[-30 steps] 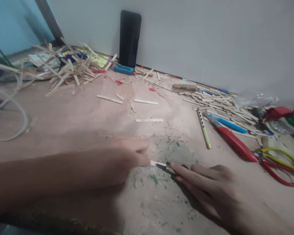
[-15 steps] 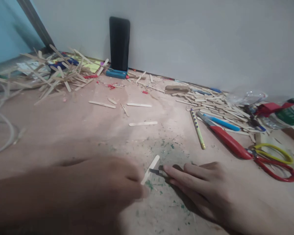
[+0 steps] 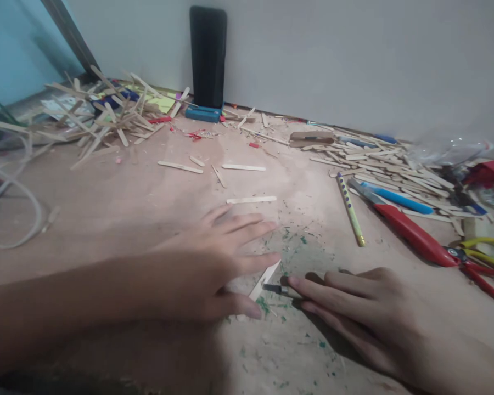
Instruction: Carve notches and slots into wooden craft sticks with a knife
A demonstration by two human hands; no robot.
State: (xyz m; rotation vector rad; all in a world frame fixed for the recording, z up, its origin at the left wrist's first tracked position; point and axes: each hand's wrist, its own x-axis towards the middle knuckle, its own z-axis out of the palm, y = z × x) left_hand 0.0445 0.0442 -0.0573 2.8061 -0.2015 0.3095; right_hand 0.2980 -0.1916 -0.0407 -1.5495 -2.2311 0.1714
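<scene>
One wooden stick [image 3: 268, 274] slants between thumb and index of my left hand [image 3: 206, 260], fingers splayed wide; my right hand [image 3: 366, 307]'s got a small knife [image 3: 273, 288] gripped, blade at the stick.

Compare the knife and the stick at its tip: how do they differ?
The stick is pale wood; the knife has a dark blade. The stick slants across the view; the knife is nearly level. The stick lies by the spread left hand; the right hand grips the knife. Both are slim.
</scene>
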